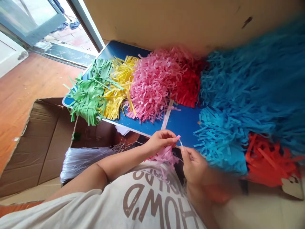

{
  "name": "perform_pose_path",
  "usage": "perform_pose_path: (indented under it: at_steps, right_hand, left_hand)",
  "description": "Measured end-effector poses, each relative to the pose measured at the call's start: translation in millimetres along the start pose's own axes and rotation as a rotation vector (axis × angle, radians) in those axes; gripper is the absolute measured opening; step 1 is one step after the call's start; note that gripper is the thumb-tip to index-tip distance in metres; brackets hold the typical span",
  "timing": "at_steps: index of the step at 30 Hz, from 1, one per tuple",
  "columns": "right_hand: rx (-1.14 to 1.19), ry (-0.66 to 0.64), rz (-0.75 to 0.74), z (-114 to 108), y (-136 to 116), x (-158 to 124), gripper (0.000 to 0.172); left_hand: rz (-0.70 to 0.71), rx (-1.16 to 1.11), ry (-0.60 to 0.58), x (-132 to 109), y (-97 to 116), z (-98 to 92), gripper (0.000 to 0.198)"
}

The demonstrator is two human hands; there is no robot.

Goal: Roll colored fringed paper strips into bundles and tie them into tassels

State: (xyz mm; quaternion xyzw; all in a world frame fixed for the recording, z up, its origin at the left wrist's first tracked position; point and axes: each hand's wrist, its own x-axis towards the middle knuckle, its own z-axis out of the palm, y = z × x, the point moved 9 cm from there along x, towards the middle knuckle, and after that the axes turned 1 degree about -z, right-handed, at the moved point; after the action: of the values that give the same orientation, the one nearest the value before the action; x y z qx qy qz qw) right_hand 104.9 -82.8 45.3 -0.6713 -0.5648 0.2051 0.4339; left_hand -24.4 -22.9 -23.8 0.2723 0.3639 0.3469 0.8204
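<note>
Fingers: The left fingers (168, 137) on the left hand (159, 143) curl shut on the top of a pink paper fringe (165, 156). The right fingers (185, 153) on the right hand (194, 168) pinch almost shut on a thin white strip (180, 142). The right hand looks a bit blurred.

Spot: The fringe hangs just under the left hand, above a gray T-shirt (145, 197). The white strip sits between the two hands.

Feel: The fringe looks very light and soft. Its thin strips may bend, tear or tangle if pulled. The white strip looks thin and bendy, and it may slip.

Hold: The best place to hold the fringe looks like the top, where the strips bunch. The loose ends are weak.

Things: At 12 o'clock from the hands lies a blue tabletop (183, 122). On it sit heaps of green (88, 98), yellow (116, 92), pink (150, 86) and red (188, 86) paper strips.

Rest: Blue paper strips (247, 89) fill the 2 o'clock side, and orange paper strips (267, 162) lie at 3 o'clock. A cardboard box (40, 149) at 9 o'clock holds a white bundle of strands (81, 162).
</note>
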Motion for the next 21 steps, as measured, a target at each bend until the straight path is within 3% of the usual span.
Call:
perform_pose_path:
  at_steps: [8,12,14,17,21]
  right_hand:
    - [0.016,-0.052,-0.124,2.6,-7.4,-5.1,0.017]
    - [-0.021,-0.016,-0.063,-0.3,5.7,-5.1,0.022]
    - [-0.054,-0.090,0.005,5.6,15.8,-4.1,0.028]
    - [-0.031,-0.235,0.090,17.5,26.2,-3.9,0.039]
    - [0.023,-0.222,0.130,17.5,31.6,-1.5,0.030]
  left_hand:
    - [-0.038,0.027,-0.027,0.5,-8.2,6.2,0.041]
    - [-0.018,0.029,-0.048,-0.5,-8.2,8.5,0.041]
    - [0.046,0.154,-0.071,-2.3,-2.7,10.1,0.036]
    - [0.260,0.551,-0.077,-7.9,13.6,15.9,0.023]
    - [0.441,0.968,-0.058,-15.2,18.7,28.6,0.012]
